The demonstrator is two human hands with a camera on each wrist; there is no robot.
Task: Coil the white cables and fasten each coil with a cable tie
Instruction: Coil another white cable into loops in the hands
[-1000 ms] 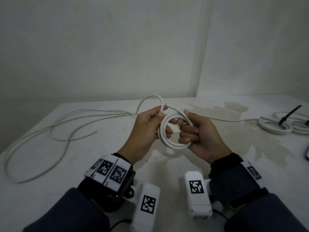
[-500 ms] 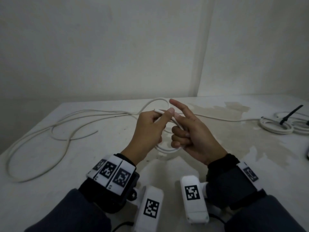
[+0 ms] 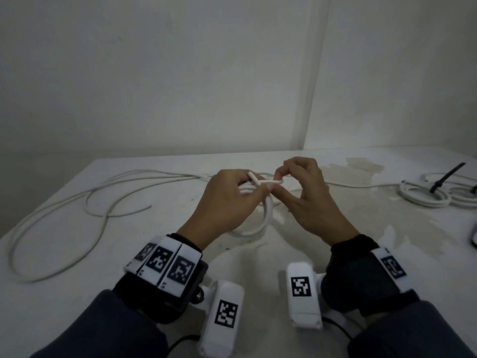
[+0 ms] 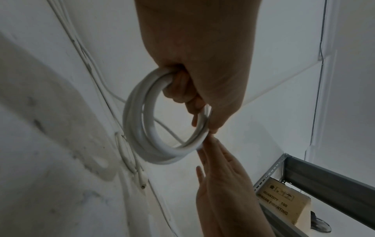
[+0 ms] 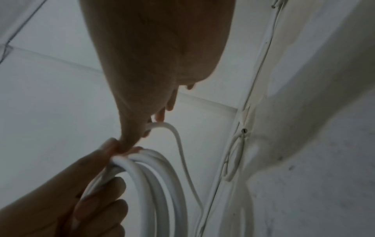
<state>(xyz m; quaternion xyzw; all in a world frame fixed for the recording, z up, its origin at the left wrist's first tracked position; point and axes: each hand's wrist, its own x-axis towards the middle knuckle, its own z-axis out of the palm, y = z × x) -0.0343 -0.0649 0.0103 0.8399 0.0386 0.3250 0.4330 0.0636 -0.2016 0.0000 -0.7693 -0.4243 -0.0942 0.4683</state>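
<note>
Both hands are up over the desk (image 3: 64, 301), working one small coil (image 3: 267, 215) between them. The left hand (image 3: 227, 202) has its fingers curled through the ring, thumb clamped on top, so the turns stay stacked instead of springing apart; from the left wrist view you can see several loops bunched together in that grip. The right hand (image 3: 307, 200) pinches the cable (image 3: 271, 181) just past the coil between thumb and forefinger, other fingers loosely bent, which looks like feeding the next turn round. The cable's cut end (image 3: 251, 174) pokes out above the left knuckles. Plenty of slack (image 3: 85, 202) lies snaking across the far left of the desk, so I'd say this coil is only partly wound. Off to the right, finished coils (image 3: 426, 196) sit flat with a black tie (image 3: 446, 177) sticking up from them, out of the way but within reach. Next job, I reckon, is laying the pinched length onto the stack without letting the left thumb lift, or the loops could slip.
</note>
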